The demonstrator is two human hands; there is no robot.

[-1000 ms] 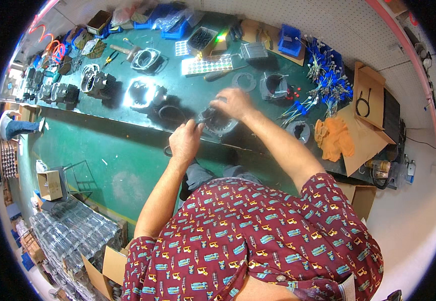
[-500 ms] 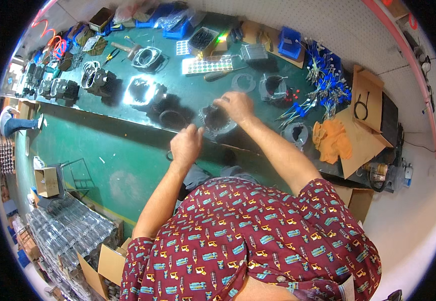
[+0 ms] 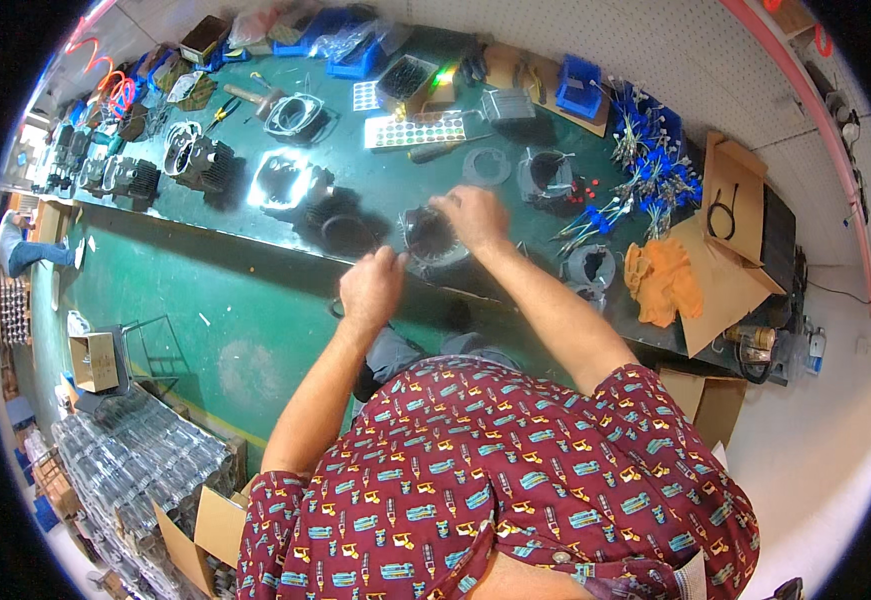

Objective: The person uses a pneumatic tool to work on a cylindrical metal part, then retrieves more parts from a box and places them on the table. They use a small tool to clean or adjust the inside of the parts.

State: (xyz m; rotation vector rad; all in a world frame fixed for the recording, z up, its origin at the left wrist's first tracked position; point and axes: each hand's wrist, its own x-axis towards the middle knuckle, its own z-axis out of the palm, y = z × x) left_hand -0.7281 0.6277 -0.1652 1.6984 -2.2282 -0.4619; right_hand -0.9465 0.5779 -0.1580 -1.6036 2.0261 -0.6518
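A round metal ring-shaped part (image 3: 435,243) with a dark, toothed-looking middle lies near the bench's front edge, between my hands. At its far right rim is my right hand (image 3: 475,216), fingers curled and pinched together. My left hand (image 3: 371,288) is closed at the near left of the part, just off the bench edge, its fingertips close to the rim. A small dark curved thing (image 3: 336,308) shows beside that hand. What either hand pinches is too small to make out. To the left sits a dark round part (image 3: 346,235) beside a shiny finned housing (image 3: 288,183).
Several finned motor housings (image 3: 198,160) line the left of the green bench (image 3: 245,228). Another round part (image 3: 545,175), blue-ended wires (image 3: 655,150), orange gloves (image 3: 663,280) and an opened carton (image 3: 733,205) are at right. A sticker sheet (image 3: 414,130) lies behind.
My right hand has shifted slightly to the right and nearer, while my left hand stays almost in place. The person at the far left has moved a little.
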